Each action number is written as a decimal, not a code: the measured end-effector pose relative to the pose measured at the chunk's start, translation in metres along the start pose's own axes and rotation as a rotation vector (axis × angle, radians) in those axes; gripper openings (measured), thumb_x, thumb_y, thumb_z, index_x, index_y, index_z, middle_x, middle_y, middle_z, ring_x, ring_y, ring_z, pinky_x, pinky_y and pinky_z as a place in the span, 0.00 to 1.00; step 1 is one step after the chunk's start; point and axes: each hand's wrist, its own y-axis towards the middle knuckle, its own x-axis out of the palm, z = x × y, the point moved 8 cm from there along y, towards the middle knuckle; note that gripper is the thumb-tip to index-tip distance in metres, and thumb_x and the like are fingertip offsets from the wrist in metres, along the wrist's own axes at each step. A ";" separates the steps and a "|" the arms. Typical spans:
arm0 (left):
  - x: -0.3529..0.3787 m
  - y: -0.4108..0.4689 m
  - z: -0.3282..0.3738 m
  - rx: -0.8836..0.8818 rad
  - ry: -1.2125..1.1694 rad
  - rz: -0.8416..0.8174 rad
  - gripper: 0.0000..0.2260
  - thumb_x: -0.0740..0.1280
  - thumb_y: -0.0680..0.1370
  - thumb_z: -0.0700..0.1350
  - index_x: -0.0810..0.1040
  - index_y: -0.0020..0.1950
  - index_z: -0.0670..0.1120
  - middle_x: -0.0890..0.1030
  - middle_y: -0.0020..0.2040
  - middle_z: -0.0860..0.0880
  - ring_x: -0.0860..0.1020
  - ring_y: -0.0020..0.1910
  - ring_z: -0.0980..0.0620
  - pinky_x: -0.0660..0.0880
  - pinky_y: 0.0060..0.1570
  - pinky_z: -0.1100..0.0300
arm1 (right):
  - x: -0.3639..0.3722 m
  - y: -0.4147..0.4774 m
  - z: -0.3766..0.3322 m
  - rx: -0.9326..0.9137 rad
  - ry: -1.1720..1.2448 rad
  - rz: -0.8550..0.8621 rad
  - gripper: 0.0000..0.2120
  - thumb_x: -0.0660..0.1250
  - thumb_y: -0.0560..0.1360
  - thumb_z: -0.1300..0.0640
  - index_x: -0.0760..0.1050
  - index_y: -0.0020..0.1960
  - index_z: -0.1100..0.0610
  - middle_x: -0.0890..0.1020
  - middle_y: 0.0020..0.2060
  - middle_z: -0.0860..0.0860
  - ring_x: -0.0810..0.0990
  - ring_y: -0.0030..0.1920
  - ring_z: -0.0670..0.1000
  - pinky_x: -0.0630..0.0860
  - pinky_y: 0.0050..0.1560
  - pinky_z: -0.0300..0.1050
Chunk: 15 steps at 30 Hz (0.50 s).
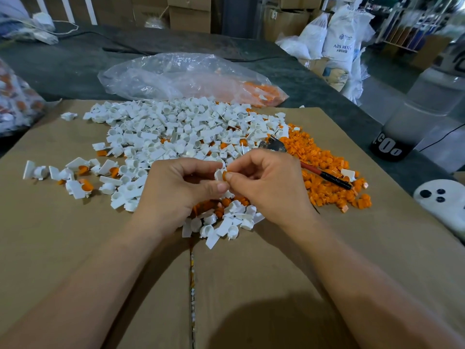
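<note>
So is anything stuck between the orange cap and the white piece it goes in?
Nothing visible. The right hand pinches the cap right against the white piece, which the left hand holds. The two parts touch, and no loose part shows between them.

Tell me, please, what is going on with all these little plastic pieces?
A person seems to be joining plastic parts over a cardboard sheet. The left hand holds a white piece while the right hand pinches an orange cap against it. A heap of white pieces lies behind the hands, loose orange caps lie to the right, and a few joined pairs sit at the left.
</note>
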 end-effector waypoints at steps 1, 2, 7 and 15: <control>-0.001 0.000 -0.001 -0.010 -0.022 0.000 0.14 0.72 0.58 0.41 0.81 0.42 0.47 0.83 0.31 0.54 0.81 0.31 0.59 0.75 0.32 0.72 | 0.001 0.000 0.001 0.006 0.013 -0.010 0.12 0.73 0.69 0.62 0.77 0.35 0.46 0.80 0.29 0.43 0.81 0.32 0.43 0.80 0.36 0.38; -0.002 0.001 -0.003 -0.022 -0.043 0.009 0.14 0.72 0.58 0.41 0.81 0.43 0.47 0.82 0.30 0.53 0.81 0.30 0.58 0.75 0.32 0.71 | 0.001 0.001 0.002 0.011 0.021 -0.023 0.10 0.73 0.69 0.62 0.78 0.37 0.47 0.81 0.31 0.44 0.82 0.34 0.44 0.80 0.38 0.40; -0.006 0.004 -0.009 -0.031 -0.066 0.059 0.09 0.72 0.66 0.33 0.79 0.41 0.46 0.80 0.31 0.49 0.80 0.30 0.58 0.75 0.31 0.70 | 0.005 0.001 0.000 -0.023 0.022 -0.090 0.07 0.71 0.70 0.63 0.82 0.48 0.58 0.82 0.37 0.47 0.82 0.39 0.44 0.80 0.45 0.42; -0.008 0.005 -0.006 -0.033 -0.088 0.045 0.08 0.69 0.69 0.30 0.77 0.37 0.43 0.79 0.25 0.51 0.77 0.25 0.58 0.74 0.27 0.69 | 0.007 0.000 -0.005 -0.107 0.009 -0.057 0.11 0.72 0.69 0.61 0.81 0.52 0.58 0.81 0.41 0.47 0.80 0.43 0.44 0.78 0.47 0.40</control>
